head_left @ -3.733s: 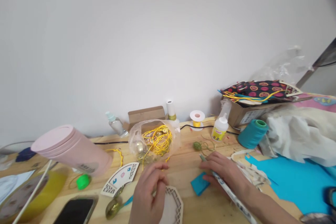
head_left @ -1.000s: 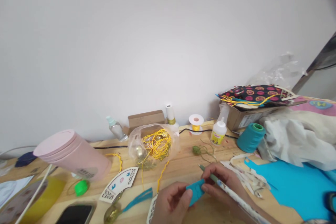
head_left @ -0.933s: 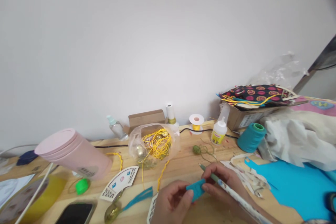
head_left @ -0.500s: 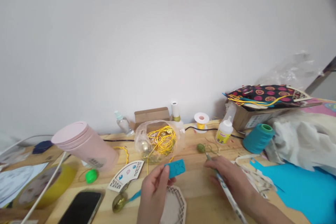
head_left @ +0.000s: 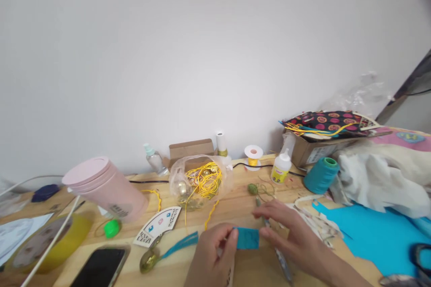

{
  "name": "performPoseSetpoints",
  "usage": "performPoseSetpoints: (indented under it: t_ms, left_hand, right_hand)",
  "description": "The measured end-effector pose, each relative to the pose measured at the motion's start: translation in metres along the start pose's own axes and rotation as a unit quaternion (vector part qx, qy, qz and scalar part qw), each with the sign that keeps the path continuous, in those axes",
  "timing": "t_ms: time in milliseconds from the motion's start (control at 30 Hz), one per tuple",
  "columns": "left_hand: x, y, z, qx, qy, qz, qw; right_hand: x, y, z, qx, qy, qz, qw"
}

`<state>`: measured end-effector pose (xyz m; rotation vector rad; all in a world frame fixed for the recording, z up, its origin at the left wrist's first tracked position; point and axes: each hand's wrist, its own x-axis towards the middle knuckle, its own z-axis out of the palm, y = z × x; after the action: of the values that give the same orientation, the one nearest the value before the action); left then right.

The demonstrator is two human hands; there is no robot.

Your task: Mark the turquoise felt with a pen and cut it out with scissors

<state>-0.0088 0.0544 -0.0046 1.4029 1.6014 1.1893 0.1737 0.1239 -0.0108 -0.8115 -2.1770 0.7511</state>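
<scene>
Between the thumb and fingers of my left hand (head_left: 215, 253) is a small blue rectangular piece (head_left: 248, 238), with faint drawn lines on it. My right hand (head_left: 292, 237) hovers just right of that piece, thumb and fingers apart. Beneath the right hand a slim patterned pen (head_left: 281, 260) slants across the table, partly covered by the fingers. A gold bell-like ball (head_left: 149, 261) with blue ribbon (head_left: 180, 244) lies left of my left hand, below a fan-shaped wooden piece (head_left: 159, 226). The lattice-edged wooden piece is almost wholly hidden by my left hand.
A plastic bag (head_left: 175, 184) of yellow cord sits mid-table. Beyond my right hand stand a glue bottle (head_left: 280, 168) and a teal thread cone (head_left: 321, 176). Blue sheet (head_left: 363, 237) covers the right side. On the left are a pink tumbler (head_left: 111, 193) and a phone (head_left: 99, 267).
My left hand has moved right with the blue piece, now turned flatter. My right hand has loosened from the pen, which lies lower on the table. The view has shifted slightly.
</scene>
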Motion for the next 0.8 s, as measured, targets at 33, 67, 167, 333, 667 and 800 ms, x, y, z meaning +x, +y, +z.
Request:
performPoseSetpoints:
  t_ms: [33, 67, 167, 333, 667, 800]
  left_hand:
    - [-0.001, 0.0, 0.003, 0.031, -0.014, 0.023, 0.999]
    - [-0.003, 0.0, 0.007, 0.033, -0.019, 0.031, 0.999]
    - [-0.004, -0.003, 0.019, -0.122, 0.012, -0.027, 0.992]
    - [-0.004, -0.005, 0.031, -0.258, 0.087, -0.066, 0.96]
    - [-0.006, -0.006, 0.024, -0.012, 0.093, 0.073, 0.993]
    - [-0.004, -0.009, 0.024, -0.008, 0.081, 0.127, 0.989]
  right_hand:
    - [0.0, -0.006, 0.004, 0.041, -0.013, 0.013, 0.999]
    - [-0.001, -0.012, 0.007, 0.059, -0.022, 0.044, 0.997]
    - [0.0, -0.02, 0.018, 0.166, -0.004, 0.162, 0.973]
    - [-0.001, -0.017, 0.03, 0.325, 0.077, 0.228, 0.915]
    - [0.0, -0.022, 0.022, 0.232, 0.113, 0.132, 0.957]
    - [0.0, -0.017, 0.024, 0.289, 0.108, 0.157, 0.938]
